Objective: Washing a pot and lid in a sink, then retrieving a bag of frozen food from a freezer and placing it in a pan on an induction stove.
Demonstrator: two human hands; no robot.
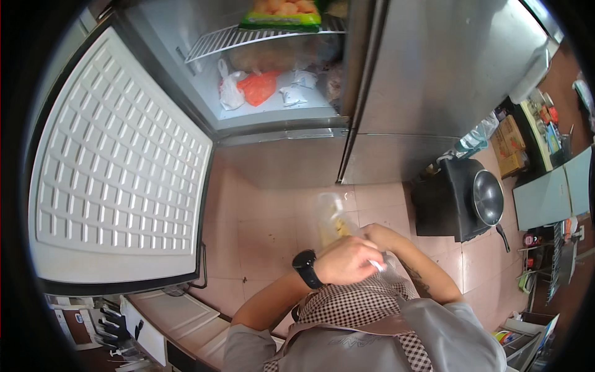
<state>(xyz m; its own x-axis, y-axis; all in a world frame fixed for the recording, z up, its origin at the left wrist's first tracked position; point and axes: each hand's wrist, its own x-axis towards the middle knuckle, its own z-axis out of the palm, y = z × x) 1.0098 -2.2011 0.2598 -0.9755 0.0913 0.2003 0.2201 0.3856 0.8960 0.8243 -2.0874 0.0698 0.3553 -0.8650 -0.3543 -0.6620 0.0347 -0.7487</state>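
My left hand (351, 261), with a black watch at its wrist, is closed on a small white piece that pokes out between the fingers. Just beyond it, my right hand (379, 236) is partly hidden behind the left. A clear plastic bag (331, 216) with yellowish pieces inside hangs beside both hands, blurred; which hand bears it cannot be told. Before me stands an open steel freezer. On its floor lie a white plastic bag (231, 93), an orange-red plastic bag (259, 87) and small white packets (294, 95). A green bag of round orange food (282, 17) rests on the wire shelf.
The freezer door (123, 172) is swung wide at the left. A closed steel door (413, 69) stands right of the opening. Farther right, a wok (488, 197) sits on a black stand (441, 200), near cardboard boxes (509, 139). Knives (111, 325) hang at the lower left.
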